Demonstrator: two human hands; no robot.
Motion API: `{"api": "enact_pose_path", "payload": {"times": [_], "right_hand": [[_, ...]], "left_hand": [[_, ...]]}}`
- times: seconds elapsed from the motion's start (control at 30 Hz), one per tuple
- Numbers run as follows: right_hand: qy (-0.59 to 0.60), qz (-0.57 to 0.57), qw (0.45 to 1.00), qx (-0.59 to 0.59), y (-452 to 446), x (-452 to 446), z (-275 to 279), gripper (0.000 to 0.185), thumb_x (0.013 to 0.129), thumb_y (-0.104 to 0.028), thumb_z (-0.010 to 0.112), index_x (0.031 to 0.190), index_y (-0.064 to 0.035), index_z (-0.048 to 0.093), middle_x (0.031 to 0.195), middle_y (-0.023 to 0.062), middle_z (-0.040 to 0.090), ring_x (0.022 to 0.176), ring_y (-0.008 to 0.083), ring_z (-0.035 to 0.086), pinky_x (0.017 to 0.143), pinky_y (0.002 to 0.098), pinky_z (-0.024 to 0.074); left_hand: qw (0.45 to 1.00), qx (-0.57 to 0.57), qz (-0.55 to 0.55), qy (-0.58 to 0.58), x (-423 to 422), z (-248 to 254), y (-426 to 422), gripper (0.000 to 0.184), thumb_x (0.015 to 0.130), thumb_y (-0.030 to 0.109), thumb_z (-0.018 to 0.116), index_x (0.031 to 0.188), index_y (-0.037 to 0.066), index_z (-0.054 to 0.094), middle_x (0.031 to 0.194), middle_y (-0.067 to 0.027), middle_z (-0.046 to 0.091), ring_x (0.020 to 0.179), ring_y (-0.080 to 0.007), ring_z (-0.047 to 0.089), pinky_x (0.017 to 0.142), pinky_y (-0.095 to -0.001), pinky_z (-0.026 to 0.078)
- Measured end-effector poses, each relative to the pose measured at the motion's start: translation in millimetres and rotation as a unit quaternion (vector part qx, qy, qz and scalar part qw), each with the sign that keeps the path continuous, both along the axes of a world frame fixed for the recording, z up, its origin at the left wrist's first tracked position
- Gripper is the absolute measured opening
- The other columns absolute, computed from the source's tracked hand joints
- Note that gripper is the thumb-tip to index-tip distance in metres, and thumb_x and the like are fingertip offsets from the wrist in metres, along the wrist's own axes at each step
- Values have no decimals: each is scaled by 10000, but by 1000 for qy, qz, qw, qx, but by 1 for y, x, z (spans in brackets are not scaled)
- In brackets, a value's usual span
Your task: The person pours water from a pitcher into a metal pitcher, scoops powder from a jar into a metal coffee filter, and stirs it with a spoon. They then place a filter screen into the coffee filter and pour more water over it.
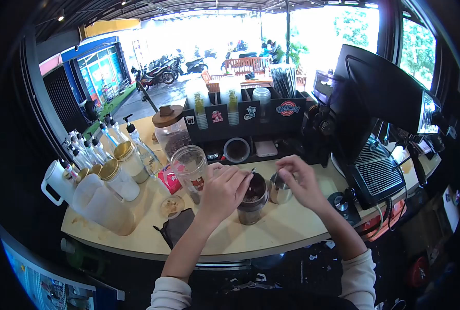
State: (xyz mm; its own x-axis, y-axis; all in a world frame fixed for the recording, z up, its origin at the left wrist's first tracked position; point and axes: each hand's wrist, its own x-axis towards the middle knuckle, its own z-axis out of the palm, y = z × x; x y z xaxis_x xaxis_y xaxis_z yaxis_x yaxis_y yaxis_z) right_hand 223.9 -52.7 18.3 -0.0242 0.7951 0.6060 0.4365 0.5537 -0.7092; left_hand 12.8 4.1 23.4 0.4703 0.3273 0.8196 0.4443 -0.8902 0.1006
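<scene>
My left hand (223, 192) is over the left rim of a dark-topped jar (252, 202) with dark granular contents. Its fingers are pressed together in a pinch, and what they hold is hidden; a small dark tip shows just beyond them. To the jar's right stands a small metal cup (280, 192). Above that cup is my right hand (301, 182), fingers bent and thumb apart, with nothing visible between them; contact with the cup is unclear. A tall clear jar (189, 168) is left of my left hand, with a round lid (172, 206) lying in front of it.
A dark cloth (181, 227) lies near the front edge. Left are a large translucent pitcher (103, 206), gold-lidded jars (120, 181) and pump bottles (142, 147). Behind, a black organizer (240, 121) holds plastic cups. A coffee machine (369, 134) stands right, beside a tamper (345, 200).
</scene>
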Motion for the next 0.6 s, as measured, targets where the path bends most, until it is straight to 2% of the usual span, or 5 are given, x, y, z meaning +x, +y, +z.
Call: {"api": "enact_pose_path", "payload": {"times": [0.07,0.13,0.23,0.5,0.6], "right_hand": [[5,-61,998,-4,11,30,-28,192,893,-108,593,1054,-4,576,859,92,629,751,154,592,703,292,471],[-109,-208,972,13,24,65,-71,186,911,-137,567,1047,-11,579,850,110,625,758,206,602,715,324,476],[-91,-179,968,-151,26,91,-114,185,927,-159,543,1036,-14,581,836,127,617,773,237,607,728,344,475],[169,-105,968,-151,18,70,-154,171,966,-179,514,894,-26,531,775,24,565,744,99,534,718,263,440],[219,-95,961,-142,16,66,-154,157,972,-152,499,857,-45,511,750,1,537,725,80,498,709,247,406]], "left_hand": [[999,16,7,-37,-3,-2,2,94,817,123,664,892,68,653,723,-26,605,700,-194,583,778,-357,396],[999,17,8,-48,-7,4,-1,96,821,114,661,904,65,657,712,-24,606,682,-194,580,767,-352,399],[998,4,19,-67,-15,9,-4,105,826,91,655,926,59,662,698,-25,611,650,-190,574,747,-340,405],[988,-54,28,-144,-16,7,-5,136,817,56,649,953,57,660,655,-34,615,608,-171,567,729,-328,412],[984,-47,24,-168,-15,2,-3,118,841,68,635,951,42,668,647,-44,583,605,-134,535,564,-279,394]]}}
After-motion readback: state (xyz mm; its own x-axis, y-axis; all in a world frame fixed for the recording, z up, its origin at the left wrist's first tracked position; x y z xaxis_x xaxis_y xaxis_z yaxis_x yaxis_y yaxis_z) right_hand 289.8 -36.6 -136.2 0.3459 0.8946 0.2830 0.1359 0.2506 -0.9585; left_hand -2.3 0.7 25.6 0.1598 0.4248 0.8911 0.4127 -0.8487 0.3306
